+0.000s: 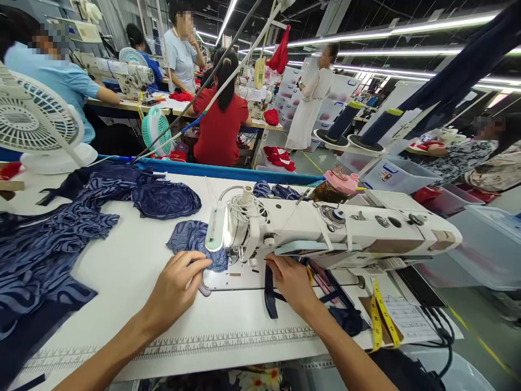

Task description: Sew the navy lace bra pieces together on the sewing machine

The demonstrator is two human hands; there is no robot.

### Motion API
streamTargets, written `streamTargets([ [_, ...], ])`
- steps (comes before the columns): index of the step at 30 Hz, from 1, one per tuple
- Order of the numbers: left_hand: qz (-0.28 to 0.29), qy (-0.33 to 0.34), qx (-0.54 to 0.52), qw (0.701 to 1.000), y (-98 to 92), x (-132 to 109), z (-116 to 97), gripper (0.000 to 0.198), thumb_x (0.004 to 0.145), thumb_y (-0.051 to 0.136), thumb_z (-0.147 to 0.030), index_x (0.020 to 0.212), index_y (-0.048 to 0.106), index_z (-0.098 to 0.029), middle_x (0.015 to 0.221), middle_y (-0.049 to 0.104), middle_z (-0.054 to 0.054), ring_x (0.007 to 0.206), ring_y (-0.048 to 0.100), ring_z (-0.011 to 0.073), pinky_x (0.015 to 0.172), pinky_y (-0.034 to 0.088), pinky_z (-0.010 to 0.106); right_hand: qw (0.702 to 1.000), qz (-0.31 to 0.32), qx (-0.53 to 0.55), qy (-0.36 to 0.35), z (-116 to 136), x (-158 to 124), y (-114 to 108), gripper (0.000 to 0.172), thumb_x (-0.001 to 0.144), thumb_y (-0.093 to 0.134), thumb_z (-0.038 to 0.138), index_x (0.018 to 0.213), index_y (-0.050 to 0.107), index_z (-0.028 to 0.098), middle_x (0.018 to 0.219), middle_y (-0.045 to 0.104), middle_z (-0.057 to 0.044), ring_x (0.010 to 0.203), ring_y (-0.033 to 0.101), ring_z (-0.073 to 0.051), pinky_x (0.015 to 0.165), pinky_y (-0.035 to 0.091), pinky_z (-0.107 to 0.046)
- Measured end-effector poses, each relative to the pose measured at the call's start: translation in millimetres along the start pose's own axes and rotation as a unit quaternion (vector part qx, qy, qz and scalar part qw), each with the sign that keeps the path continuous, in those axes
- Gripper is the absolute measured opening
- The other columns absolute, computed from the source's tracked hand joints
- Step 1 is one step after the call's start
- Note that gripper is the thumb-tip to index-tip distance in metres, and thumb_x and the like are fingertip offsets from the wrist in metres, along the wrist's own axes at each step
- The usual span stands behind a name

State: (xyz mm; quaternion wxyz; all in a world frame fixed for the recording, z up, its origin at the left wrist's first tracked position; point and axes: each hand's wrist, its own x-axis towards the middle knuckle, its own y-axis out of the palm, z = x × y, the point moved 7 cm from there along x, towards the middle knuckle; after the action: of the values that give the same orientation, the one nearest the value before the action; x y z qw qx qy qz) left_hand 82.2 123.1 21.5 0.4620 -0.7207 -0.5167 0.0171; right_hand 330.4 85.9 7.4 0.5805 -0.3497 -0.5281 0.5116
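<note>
Handwork seen on a wide, flat white table (134, 260)

A long white metal sewing machine (358, 228) is set at the right. At the left, a big heap of dark blue cloth with wavy lines (49, 255) is spread. Along the front, a long pale ruler with black marks (228, 342) can be seen. By the machine's left end, a small, wavy blue cloth piece (189, 236) is touched by the bare left hand (177, 279); whether it is pinched or only pressed cannot be told. Close by, a thin dark blue cloth strip (269, 293) is gripped in the closed fingers of the bare right hand (291, 279).
</note>
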Motion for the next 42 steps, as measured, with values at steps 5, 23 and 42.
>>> streamTargets([
  [5,0.079,-0.18,-0.166,0.966,23.4,-18,-7,0.024,0.093,0.053,-0.035,0.11,0.066,-0.025,0.093,0.067,0.003,0.074,0.061,0.0155,0.063,0.049,0.025,0.962,0.004,0.254,-0.1,57,-6,0,0.021,0.098,0.046,0.019,0.103,0.066,0.022,0.096,0.067,-0.005,0.088,0.065,-0.016,0.082,0.051,-0.027],
  [23,0.112,-0.351,-0.334,0.867,58.2,-24,25,0.033,0.089,0.052,-0.049,0.078,0.058,-0.018,0.071,0.054,-0.001,0.068,0.05,0.0145,0.063,0.039,0.023,0.898,0.167,0.403,0.059,65,13,45,0.019,0.092,0.054,0.027,0.103,0.068,0.021,0.085,0.07,-0.001,0.077,0.064,-0.015,0.065,0.045,-0.023],
  [42,0.13,-0.267,-0.222,0.929,44.7,-15,16,0.026,0.091,0.052,-0.04,0.076,0.061,-0.021,0.074,0.057,0.0,0.071,0.051,0.016,0.063,0.04,0.026,0.971,0.079,0.217,-0.058,64,4,34,0.012,0.093,0.053,0.02,0.097,0.065,0.021,0.079,0.064,-0.001,0.071,0.06,-0.015,0.066,0.045,-0.025],
])
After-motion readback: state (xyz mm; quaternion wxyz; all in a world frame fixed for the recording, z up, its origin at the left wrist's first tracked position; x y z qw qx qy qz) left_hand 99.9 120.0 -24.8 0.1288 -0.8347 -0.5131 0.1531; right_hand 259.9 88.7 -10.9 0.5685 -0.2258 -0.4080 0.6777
